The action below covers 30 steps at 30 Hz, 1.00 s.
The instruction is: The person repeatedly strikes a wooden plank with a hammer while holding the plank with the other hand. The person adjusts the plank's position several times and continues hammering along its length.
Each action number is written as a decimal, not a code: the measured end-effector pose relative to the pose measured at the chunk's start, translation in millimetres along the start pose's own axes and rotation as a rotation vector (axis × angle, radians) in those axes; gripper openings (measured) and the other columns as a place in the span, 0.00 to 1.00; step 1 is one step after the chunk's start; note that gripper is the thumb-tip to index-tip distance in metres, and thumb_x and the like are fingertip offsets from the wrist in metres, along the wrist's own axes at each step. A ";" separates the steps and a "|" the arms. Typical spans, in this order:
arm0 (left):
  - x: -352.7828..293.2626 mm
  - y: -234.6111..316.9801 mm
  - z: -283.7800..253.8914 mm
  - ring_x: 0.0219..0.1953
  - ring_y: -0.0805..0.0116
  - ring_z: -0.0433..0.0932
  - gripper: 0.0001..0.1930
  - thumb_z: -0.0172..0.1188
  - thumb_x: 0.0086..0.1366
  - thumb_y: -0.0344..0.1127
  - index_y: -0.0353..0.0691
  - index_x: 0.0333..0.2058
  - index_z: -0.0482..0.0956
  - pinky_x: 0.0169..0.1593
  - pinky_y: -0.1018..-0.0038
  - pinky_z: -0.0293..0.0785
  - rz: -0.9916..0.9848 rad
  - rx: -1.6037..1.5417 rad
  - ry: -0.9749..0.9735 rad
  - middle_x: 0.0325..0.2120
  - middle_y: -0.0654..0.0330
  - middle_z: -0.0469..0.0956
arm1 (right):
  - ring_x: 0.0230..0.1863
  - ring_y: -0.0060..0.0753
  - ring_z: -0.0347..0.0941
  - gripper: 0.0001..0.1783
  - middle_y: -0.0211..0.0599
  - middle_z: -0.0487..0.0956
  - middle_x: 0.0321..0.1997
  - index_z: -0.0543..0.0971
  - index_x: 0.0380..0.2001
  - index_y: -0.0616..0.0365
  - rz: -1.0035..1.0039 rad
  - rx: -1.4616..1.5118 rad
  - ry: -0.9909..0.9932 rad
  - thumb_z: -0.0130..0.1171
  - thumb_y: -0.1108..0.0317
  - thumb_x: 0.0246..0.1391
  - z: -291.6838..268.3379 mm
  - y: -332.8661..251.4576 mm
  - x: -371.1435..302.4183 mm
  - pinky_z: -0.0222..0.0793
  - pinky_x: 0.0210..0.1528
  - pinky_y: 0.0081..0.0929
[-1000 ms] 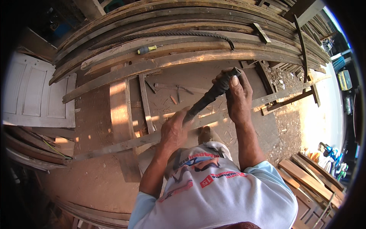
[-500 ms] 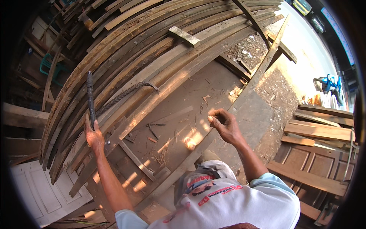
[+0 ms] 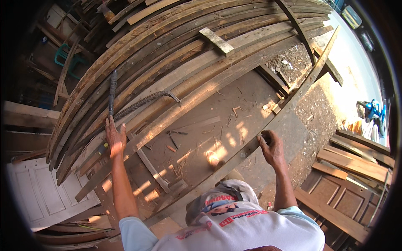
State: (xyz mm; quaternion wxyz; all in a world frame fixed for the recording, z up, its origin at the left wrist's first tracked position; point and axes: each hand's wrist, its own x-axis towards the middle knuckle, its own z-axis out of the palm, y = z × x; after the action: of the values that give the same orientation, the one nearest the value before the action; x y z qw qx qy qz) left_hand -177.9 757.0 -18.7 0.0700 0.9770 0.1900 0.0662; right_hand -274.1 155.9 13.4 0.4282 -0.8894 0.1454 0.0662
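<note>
My left hand (image 3: 116,138) reaches over the planks at the left with its fingers stretched out. Its fingertips are at the lower end of a black-wrapped rod (image 3: 112,93), which lies on the stacked planks. Beside that rod rests a ribbed steel bar (image 3: 146,99) with a bent, hooked tip. My right hand (image 3: 273,148) is closed, fingers curled toward the thumb, close to the edge of a long narrow plank (image 3: 247,151). Whatever it may pinch is too small to make out.
Long weathered planks (image 3: 176,69) curve across the far side, with a short wood block (image 3: 216,41) on top. Pliers-like dark tools (image 3: 173,137) and wood chips lie on the floor. White panelled door (image 3: 50,192) at left; boards and a brown door (image 3: 347,201) at right.
My left hand has moved forward and its fingers have straightened beside the black-wrapped rod. My right hand has moved a little to the right and nearer, still curled. The whole view has shifted.
</note>
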 end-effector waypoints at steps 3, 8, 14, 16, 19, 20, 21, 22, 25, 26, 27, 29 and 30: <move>-9.6 -2.3 -0.2 0.76 0.42 0.52 0.40 0.62 0.71 0.49 0.49 0.76 0.55 0.76 0.53 0.55 -0.015 0.002 -0.035 0.76 0.46 0.52 | 0.43 0.48 0.84 0.21 0.54 0.84 0.43 0.80 0.49 0.67 -0.053 -0.025 -0.015 0.67 0.58 0.63 8.0 -17.1 -3.7 0.79 0.48 0.40; -38.0 1.3 -14.2 0.74 0.46 0.59 0.38 0.63 0.70 0.49 0.45 0.73 0.61 0.75 0.56 0.59 0.102 -0.267 0.054 0.74 0.44 0.57 | 0.44 0.48 0.83 0.22 0.54 0.83 0.45 0.80 0.49 0.67 -0.177 -0.067 -0.010 0.68 0.59 0.62 29.2 -22.1 -19.8 0.78 0.48 0.40; -139.5 -2.8 -62.8 0.69 0.46 0.68 0.34 0.64 0.70 0.49 0.42 0.69 0.69 0.71 0.57 0.66 0.098 -0.473 -0.012 0.67 0.45 0.70 | 0.44 0.45 0.83 0.24 0.52 0.84 0.45 0.80 0.49 0.67 -0.298 -0.148 -0.065 0.68 0.57 0.62 55.3 -34.2 -64.6 0.78 0.47 0.38; -192.7 -27.8 -62.0 0.68 0.47 0.70 0.32 0.65 0.69 0.49 0.40 0.67 0.71 0.70 0.58 0.67 0.084 -0.485 -0.076 0.66 0.47 0.71 | 0.44 0.45 0.83 0.24 0.53 0.84 0.45 0.80 0.49 0.67 -0.360 -0.151 -0.110 0.68 0.56 0.62 65.5 -42.4 -81.3 0.79 0.46 0.38; -276.8 -55.4 -82.8 0.67 0.49 0.72 0.28 0.65 0.70 0.45 0.39 0.64 0.75 0.69 0.59 0.68 0.056 -0.603 -0.111 0.64 0.48 0.74 | 0.45 0.49 0.82 0.22 0.55 0.82 0.48 0.79 0.50 0.67 -0.419 -0.175 -0.173 0.68 0.59 0.62 85.3 -58.1 -117.7 0.78 0.47 0.42; -303.3 -61.1 -90.8 0.66 0.49 0.73 0.26 0.65 0.70 0.44 0.39 0.63 0.76 0.68 0.59 0.69 0.050 -0.681 -0.074 0.63 0.47 0.75 | 0.46 0.50 0.82 0.21 0.56 0.81 0.49 0.79 0.50 0.67 -0.437 -0.190 -0.199 0.68 0.61 0.62 90.7 -60.9 -130.5 0.78 0.47 0.44; -329.8 -68.6 -97.6 0.63 0.50 0.76 0.23 0.66 0.70 0.41 0.38 0.60 0.78 0.66 0.60 0.72 0.020 -0.698 0.004 0.60 0.47 0.78 | 0.46 0.50 0.82 0.21 0.56 0.81 0.49 0.78 0.51 0.66 -0.494 -0.223 -0.237 0.67 0.62 0.62 96.8 -59.9 -140.9 0.78 0.46 0.44; -356.6 -81.8 -101.1 0.62 0.51 0.77 0.23 0.66 0.70 0.41 0.37 0.59 0.79 0.65 0.61 0.73 -0.056 -0.730 0.037 0.58 0.47 0.79 | 0.46 0.50 0.82 0.21 0.56 0.81 0.49 0.78 0.51 0.66 -0.527 -0.245 -0.272 0.67 0.62 0.62 104.6 -62.4 -153.4 0.78 0.46 0.44; -435.5 -106.8 -104.7 0.53 0.52 0.82 0.18 0.66 0.70 0.39 0.36 0.54 0.81 0.57 0.62 0.77 -0.222 -0.814 0.228 0.49 0.49 0.84 | 0.45 0.51 0.81 0.20 0.55 0.81 0.49 0.78 0.51 0.65 -0.577 -0.260 -0.358 0.67 0.63 0.61 125.3 -67.5 -183.3 0.77 0.47 0.44; -462.3 -112.7 -101.7 0.50 0.52 0.83 0.18 0.66 0.70 0.40 0.35 0.52 0.82 0.55 0.61 0.77 -0.276 -0.784 0.284 0.46 0.49 0.84 | 0.45 0.50 0.81 0.20 0.55 0.81 0.49 0.78 0.51 0.65 -0.598 -0.265 -0.385 0.68 0.63 0.61 130.9 -70.4 -188.9 0.77 0.47 0.44; -488.8 -117.0 -96.5 0.47 0.52 0.84 0.17 0.66 0.70 0.40 0.35 0.50 0.82 0.52 0.61 0.78 -0.328 -0.755 0.338 0.43 0.48 0.85 | 0.45 0.50 0.81 0.21 0.55 0.81 0.49 0.78 0.51 0.65 -0.615 -0.270 -0.410 0.68 0.63 0.61 135.4 -73.3 -194.0 0.77 0.47 0.44; -541.8 -120.1 -76.0 0.43 0.51 0.84 0.18 0.65 0.70 0.44 0.33 0.48 0.83 0.50 0.61 0.78 -0.484 -0.799 0.277 0.39 0.46 0.85 | 0.46 0.49 0.82 0.21 0.54 0.81 0.48 0.78 0.50 0.65 -0.667 -0.296 -0.456 0.68 0.62 0.60 143.7 -77.4 -198.1 0.77 0.48 0.44; -563.1 -116.6 -63.4 0.44 0.49 0.84 0.20 0.65 0.70 0.46 0.33 0.47 0.83 0.50 0.61 0.78 -0.546 -0.781 0.208 0.39 0.46 0.85 | 0.45 0.49 0.82 0.21 0.54 0.81 0.48 0.78 0.50 0.65 -0.707 -0.311 -0.476 0.68 0.62 0.60 147.3 -80.3 -199.1 0.77 0.48 0.44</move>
State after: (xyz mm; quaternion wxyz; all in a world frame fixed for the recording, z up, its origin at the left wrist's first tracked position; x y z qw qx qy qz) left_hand -747.6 656.8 -33.2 0.4268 0.7803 0.4065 0.2091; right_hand -436.7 358.6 29.2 0.3071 -0.8984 -0.2815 0.1394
